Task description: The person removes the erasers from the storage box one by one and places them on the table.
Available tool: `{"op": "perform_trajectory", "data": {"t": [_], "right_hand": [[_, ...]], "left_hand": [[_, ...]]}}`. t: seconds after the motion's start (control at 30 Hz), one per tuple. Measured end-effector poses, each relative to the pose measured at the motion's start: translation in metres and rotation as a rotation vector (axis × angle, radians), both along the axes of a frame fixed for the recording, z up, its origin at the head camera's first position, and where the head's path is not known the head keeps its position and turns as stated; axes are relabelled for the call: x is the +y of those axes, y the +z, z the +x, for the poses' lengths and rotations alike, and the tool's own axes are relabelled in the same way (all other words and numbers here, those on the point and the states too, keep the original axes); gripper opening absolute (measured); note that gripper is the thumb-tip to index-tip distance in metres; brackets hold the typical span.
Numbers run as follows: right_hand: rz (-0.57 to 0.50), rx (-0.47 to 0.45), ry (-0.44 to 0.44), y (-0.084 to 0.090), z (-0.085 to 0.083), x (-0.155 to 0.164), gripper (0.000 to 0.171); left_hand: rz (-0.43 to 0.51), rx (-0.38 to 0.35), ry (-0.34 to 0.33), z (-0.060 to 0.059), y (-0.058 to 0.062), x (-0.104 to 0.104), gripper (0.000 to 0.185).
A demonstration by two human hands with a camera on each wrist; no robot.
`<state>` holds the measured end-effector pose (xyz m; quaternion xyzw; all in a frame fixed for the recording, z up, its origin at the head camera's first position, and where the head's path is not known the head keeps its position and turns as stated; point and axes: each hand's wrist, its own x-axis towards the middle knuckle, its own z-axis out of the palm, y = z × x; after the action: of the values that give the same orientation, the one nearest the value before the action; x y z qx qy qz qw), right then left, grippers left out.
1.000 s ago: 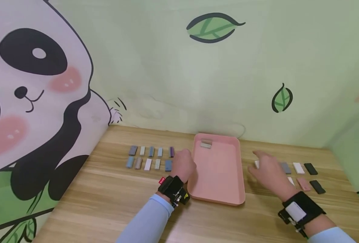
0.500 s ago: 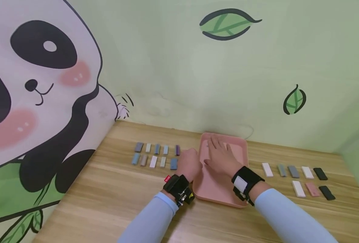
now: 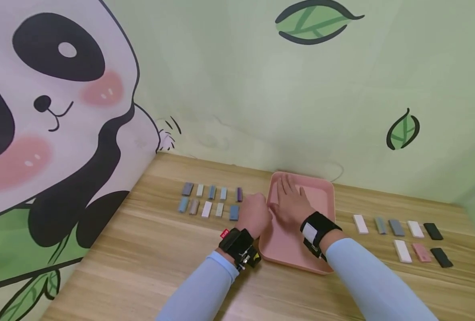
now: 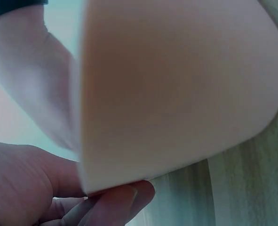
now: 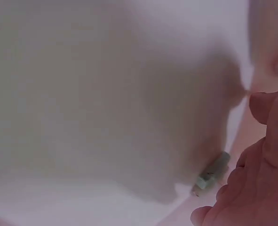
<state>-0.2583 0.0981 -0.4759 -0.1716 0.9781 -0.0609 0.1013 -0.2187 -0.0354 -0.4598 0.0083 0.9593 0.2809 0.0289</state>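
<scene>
- The left hand (image 3: 254, 215) curls its fingers round the left rim of the pink tray (image 3: 324, 214), which sits mid-bench (image 3: 141, 249).
- The right hand (image 3: 291, 203) lies flat and relaxed inside the tray, at its far end beside a small greenish tile (image 5: 213, 174); a careless drag could knock that tile askew.
- A jerk on the rim could tip the tray or nudge the tile rows (image 3: 211, 201) just beside it.

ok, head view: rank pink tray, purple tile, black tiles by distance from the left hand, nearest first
1. Pink tray: the left hand grips its left rim.
2. Purple tile: just beyond the hand, end of the left rows.
3. Black tiles: far right, past the tray.
</scene>
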Motion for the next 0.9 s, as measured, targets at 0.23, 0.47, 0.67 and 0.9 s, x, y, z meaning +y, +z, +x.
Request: {"op": "perform_trajectory", "data": {"t": [0.23, 0.47, 0.67, 0.9], "right_hand": [[0.031, 0.035, 0.015, -0.013, 0.006, 0.007, 0.078], [0.025, 0.023, 0.048, 0.002, 0.016, 0.007, 0.076], [0.025, 0.061, 0.075, 0.008, 0.019, 0.007, 0.076], [-0.037, 0.291, 0.152, 0.002, 0.009, 0.004, 0.056]], "left_hand": [[-0.019, 0.005, 0.01, -0.002, 0.001, 0.001, 0.008], [-0.029, 0.013, 0.003, -0.001, -0.001, 0.001, 0.015], [-0.044, 0.009, 0.008, -0.001, -0.001, 0.001, 0.021], [-0.044, 0.007, 0.013, 0.0, 0.0, 0.002, 0.011]]}}
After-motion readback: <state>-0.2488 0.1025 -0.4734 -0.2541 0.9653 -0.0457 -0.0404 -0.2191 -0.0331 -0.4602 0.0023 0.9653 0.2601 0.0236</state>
